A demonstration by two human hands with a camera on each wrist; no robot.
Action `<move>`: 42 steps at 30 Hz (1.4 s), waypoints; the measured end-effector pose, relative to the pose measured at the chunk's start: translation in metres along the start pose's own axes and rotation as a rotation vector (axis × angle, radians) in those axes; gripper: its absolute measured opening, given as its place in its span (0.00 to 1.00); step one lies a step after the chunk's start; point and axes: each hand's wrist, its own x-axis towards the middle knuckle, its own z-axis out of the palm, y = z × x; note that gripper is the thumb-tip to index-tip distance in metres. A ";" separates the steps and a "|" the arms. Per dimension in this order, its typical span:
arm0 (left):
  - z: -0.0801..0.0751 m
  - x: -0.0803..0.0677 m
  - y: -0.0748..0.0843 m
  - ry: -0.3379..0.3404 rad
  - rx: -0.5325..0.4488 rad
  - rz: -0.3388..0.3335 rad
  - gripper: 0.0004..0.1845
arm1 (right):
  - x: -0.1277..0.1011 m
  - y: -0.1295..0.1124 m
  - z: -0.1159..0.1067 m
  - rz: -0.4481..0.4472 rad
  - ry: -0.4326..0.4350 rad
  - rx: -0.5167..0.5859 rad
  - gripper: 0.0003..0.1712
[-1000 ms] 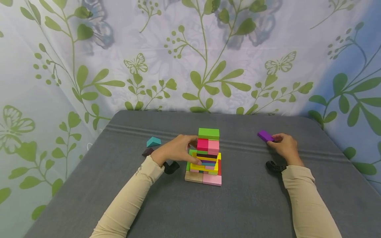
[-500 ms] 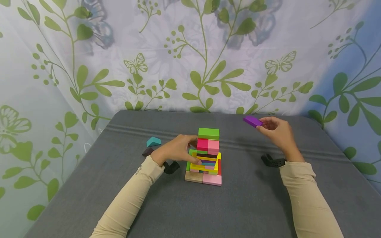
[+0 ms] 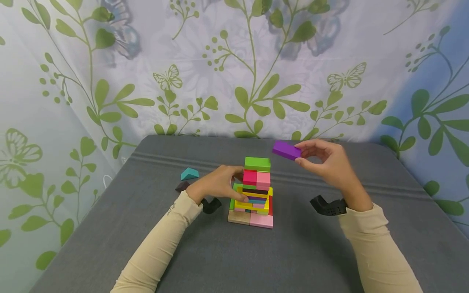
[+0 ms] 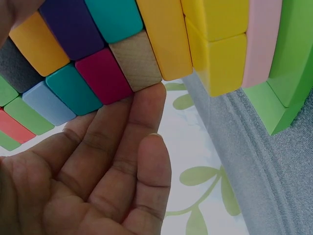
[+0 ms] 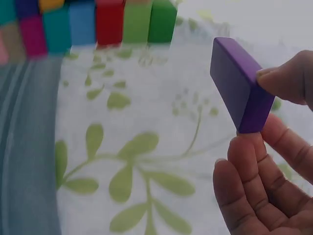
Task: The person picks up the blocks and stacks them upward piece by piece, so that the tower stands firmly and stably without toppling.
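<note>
The right hand (image 3: 331,165) pinches a purple block (image 3: 286,150) in its fingers, held in the air just right of the block tower's (image 3: 254,193) green top block (image 3: 257,163), while the left hand (image 3: 216,185) lays relaxed, straight fingers against the tower's side, apparently steadying it on the grey table (image 3: 205,252).

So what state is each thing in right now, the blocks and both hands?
Purple block: lifted, pinched, off the table.
Right hand: pinches the purple block beside the tower top.
Block tower: upright, green block on top.
Left hand: fingers against the tower's side.
Teal block: lying loose on the table.
Dark block: lying by the left wrist.
</note>
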 end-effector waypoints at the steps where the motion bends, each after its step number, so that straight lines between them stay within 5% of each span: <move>1: 0.000 0.000 0.000 0.000 0.002 0.000 0.38 | -0.001 -0.003 0.003 -0.023 -0.011 0.013 0.18; 5: 0.000 0.000 0.000 0.001 0.006 -0.006 0.37 | -0.004 -0.015 0.013 -0.121 -0.056 0.002 0.21; 13: 0.000 0.000 0.000 -0.003 0.013 -0.007 0.38 | -0.008 -0.024 0.030 -0.245 -0.141 -0.233 0.21; 22: 0.000 0.000 0.001 -0.002 -0.007 0.015 0.38 | -0.010 -0.022 0.041 -0.218 -0.225 -0.259 0.18; 42: -0.002 0.000 0.001 -0.015 -0.013 0.013 0.39 | -0.009 -0.019 0.047 -0.211 -0.216 -0.303 0.18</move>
